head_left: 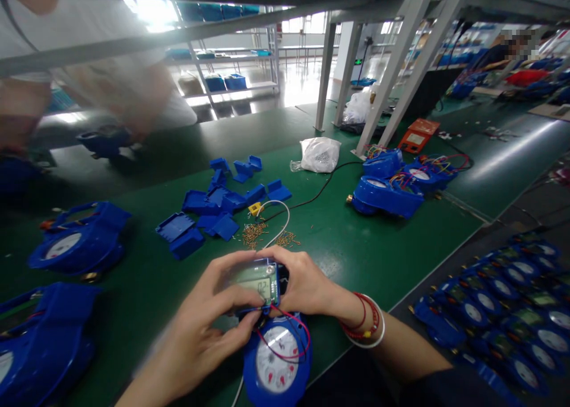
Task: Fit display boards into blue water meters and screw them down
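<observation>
Both hands hold a small circuit board with a lit display [256, 283], above a blue meter [276, 362] with a round white dial. My left hand [209, 312] grips the board's left and lower edge, thumb and index finger near its bottom. My right hand [305, 282] is curled round the board's right side and top edge. Red and black wires [307, 336] loop from the board over the dial. Just beyond the hands lie small brass screws [255, 235], a yellow piece [255, 209] and a white cable [288, 214].
Blue plastic covers [214, 200] are scattered ahead. Blue meters [75, 241] stand at left, others [387, 193] at right with loose wires. A white bag [319, 154] lies near metal posts [374, 116]. Many meters [494, 300] fill the lower right. A blurred person [124, 63] is across the bench.
</observation>
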A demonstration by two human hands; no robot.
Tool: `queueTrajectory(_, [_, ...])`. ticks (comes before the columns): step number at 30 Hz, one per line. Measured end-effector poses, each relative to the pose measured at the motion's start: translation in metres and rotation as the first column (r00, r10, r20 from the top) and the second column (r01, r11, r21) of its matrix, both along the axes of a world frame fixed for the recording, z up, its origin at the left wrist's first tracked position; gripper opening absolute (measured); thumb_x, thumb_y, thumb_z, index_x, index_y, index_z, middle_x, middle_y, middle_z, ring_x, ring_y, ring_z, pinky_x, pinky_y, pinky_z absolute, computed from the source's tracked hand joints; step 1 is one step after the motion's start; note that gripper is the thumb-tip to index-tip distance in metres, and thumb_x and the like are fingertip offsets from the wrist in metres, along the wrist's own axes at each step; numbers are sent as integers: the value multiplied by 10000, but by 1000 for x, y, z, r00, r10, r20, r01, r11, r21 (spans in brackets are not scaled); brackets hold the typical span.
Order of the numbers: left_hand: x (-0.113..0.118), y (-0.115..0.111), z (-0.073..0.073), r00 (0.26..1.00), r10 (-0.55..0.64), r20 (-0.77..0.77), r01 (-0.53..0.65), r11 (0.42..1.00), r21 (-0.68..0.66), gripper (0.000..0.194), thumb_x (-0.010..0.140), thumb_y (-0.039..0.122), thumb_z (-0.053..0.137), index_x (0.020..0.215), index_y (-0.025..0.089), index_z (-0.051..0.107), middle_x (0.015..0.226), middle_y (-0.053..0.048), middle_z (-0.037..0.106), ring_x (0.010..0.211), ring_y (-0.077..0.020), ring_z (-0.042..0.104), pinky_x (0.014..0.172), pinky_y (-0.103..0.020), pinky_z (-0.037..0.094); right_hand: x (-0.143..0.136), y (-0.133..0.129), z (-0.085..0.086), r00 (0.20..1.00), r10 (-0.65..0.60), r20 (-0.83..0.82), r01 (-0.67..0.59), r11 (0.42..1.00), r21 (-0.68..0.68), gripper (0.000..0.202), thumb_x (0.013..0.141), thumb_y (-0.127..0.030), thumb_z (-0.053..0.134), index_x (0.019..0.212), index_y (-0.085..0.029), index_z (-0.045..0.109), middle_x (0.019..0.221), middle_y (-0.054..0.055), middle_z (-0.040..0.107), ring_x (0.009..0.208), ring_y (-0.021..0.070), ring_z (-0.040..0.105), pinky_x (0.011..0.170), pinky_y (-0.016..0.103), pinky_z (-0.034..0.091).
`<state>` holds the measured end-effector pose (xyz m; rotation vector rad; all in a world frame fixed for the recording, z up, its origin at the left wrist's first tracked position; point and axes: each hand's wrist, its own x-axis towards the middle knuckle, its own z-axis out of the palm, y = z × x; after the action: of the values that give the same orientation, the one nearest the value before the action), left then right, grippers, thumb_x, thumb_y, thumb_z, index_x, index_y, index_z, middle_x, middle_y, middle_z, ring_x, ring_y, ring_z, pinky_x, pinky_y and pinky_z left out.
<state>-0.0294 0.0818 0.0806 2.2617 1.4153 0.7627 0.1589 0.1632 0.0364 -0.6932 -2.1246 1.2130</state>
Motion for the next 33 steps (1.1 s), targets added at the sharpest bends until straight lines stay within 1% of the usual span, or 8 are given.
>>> queueTrajectory(4, [0,2,-1,1000,-16,0,16,1000,-13,246,816,118,574,947,324,607,1331,9,380,1214,-183,453,957,-288,479,0,0,0,1000,0,-2,0,1000,4,736,524,-247,824,1195,-232,525,1052,27,648,914,204,645,765,304,512])
queueTrajectory(9, [8,0,-7,997,67,34,-70,994,87,160,781,113,593,841,261,594,1293,-25,406,1162,-203,477,910,-325,487,-1,0,0,1000,-7,1,7,1000,28,733,520,-236,825,1185,-234,519,1086,30,635,942,209,636,800,310,506])
queueTrajectory(15, [20,0,-11,990,133,46,-138,983,117,161,742,79,575,780,232,544,1285,-42,391,1179,-221,450,931,-359,466,-5,-2,1,1000,0,-12,2,994,106,715,558,-279,826,1181,-185,489,1078,66,636,941,229,632,810,321,501])
queueTrajectory(21, [16,-3,-10,993,111,40,-115,989,91,166,766,83,573,811,239,540,1315,-39,366,1219,-235,425,963,-394,457,-5,-3,1,1000,7,-8,-6,993,120,674,584,-234,802,1180,-189,491,1093,75,635,963,233,628,812,330,500])
queueTrajectory(24, [10,-6,-10,985,87,152,-87,996,-12,360,778,118,608,1078,293,513,1433,-46,256,1268,-256,414,1001,-429,463,-3,-3,0,999,29,-24,-27,997,70,616,626,-213,766,1180,-209,496,1094,58,643,954,217,637,803,324,508])
queueTrajectory(27, [9,-8,-14,913,143,383,-101,987,-126,742,749,162,670,1355,331,275,1509,-89,156,1283,-282,426,1035,-453,444,-1,-5,0,997,38,-71,-37,999,7,654,631,-228,773,1211,-198,472,1150,71,629,1013,215,627,861,332,504])
queueTrajectory(29, [10,-7,-19,873,207,442,-146,975,-167,833,735,198,696,1399,321,208,1489,-103,249,1292,-276,422,1045,-438,431,-1,-5,-1,994,55,-98,-58,998,-27,727,627,-250,788,1255,-200,427,1211,79,607,1076,217,607,913,340,489])
queueTrajectory(33, [12,-2,-31,874,263,409,-236,965,-116,838,683,263,755,1383,290,296,1390,-96,443,1263,-261,462,1024,-396,451,-1,-4,-5,994,50,-101,-54,998,-32,814,600,-285,813,1283,-208,376,1220,82,620,1072,232,620,913,360,492])
